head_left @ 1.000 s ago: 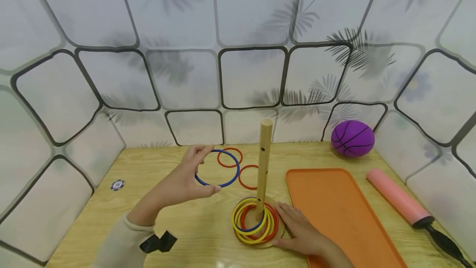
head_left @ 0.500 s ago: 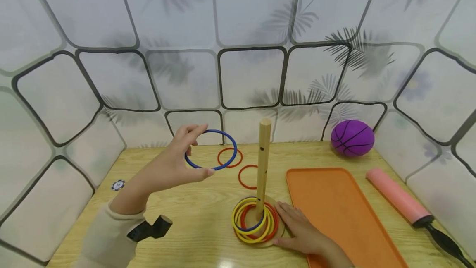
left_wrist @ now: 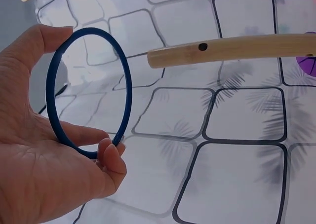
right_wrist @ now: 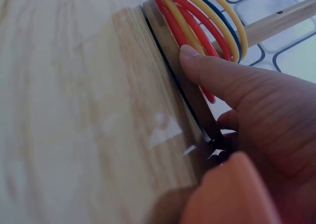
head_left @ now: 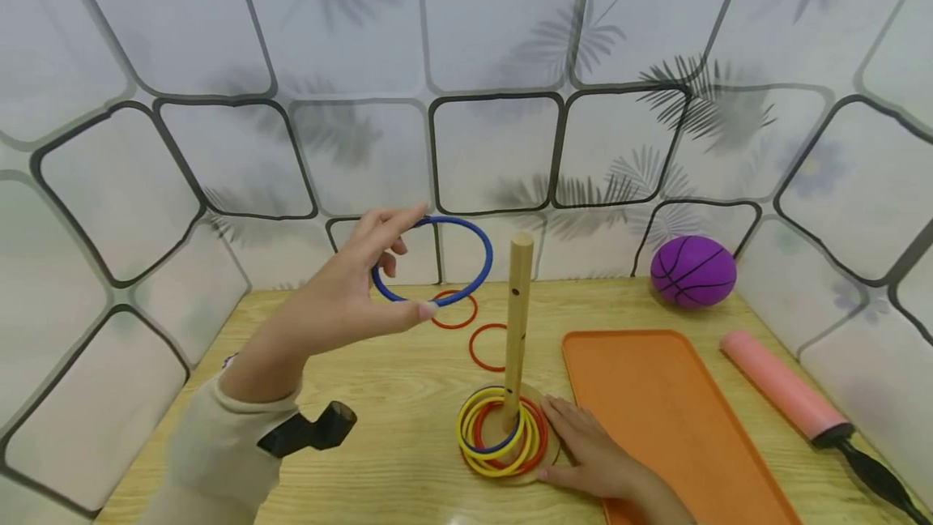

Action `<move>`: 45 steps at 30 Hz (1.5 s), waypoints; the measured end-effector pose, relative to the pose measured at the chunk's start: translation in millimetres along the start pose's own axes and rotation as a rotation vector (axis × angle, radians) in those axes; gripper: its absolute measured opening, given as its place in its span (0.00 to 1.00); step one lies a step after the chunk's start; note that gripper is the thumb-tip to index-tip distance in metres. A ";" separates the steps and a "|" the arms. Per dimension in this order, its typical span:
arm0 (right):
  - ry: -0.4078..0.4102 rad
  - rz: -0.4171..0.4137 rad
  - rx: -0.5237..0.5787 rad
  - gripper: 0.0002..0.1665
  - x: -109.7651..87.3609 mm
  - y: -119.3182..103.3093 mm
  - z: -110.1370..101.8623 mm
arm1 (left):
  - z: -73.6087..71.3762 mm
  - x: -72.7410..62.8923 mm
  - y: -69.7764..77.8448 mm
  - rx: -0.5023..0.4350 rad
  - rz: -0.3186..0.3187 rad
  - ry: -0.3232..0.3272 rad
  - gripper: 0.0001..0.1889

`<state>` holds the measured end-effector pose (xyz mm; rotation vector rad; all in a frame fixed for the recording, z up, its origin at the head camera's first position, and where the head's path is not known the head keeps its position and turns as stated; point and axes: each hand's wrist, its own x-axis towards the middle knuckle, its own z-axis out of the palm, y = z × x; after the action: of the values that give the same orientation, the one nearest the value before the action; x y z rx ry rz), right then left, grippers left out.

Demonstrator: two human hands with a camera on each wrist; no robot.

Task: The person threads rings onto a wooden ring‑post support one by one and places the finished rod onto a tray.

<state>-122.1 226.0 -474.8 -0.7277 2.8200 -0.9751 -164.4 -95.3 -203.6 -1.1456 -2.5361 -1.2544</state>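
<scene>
The left hand (head_left: 342,306) was raised above the counter (head_left: 364,411), holding a blue ring (head_left: 432,260) in the air just left of the top of the wooden peg (head_left: 519,322). The ring stood nearly upright, pinched at its near-left arc: the thumb (head_left: 408,310) lay against its lower edge and the forefinger (head_left: 389,225) reached over its upper edge, so most of the hoop projected past the fingers toward the peg. In the left wrist view the blue ring (left_wrist: 89,93) sat between thumb tip and fingertip, its open side facing the peg's tip (left_wrist: 163,57), which was near the ring but not through it. The right hand (head_left: 594,456) rested low on the counter, fingers fairly straight, touching the round wooden base (head_left: 543,472) of the peg; the right wrist view showed a fingertip (right_wrist: 197,61) pressed on the rim of that base (right_wrist: 173,51), right against the stacked rings (right_wrist: 202,21). Those stacked rings (head_left: 499,436), yellow, red and blue, lay around the foot of the peg. Two red rings (head_left: 455,309) lay flat on the counter behind the peg. An orange tray (head_left: 656,411) lay just right of the base, with a purple ball (head_left: 692,270) and a pink pump (head_left: 783,383) farther right.
</scene>
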 end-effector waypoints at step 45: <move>-0.012 0.004 -0.027 0.54 0.6 0.4 -1.5 | 88.6 8.3 -19.7 -0.188 -0.075 -0.098 0.47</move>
<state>-123.2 226.9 -473.8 -0.7283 2.8281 -0.9304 -162.6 -34.6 -271.5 -1.1852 -2.5989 -1.5189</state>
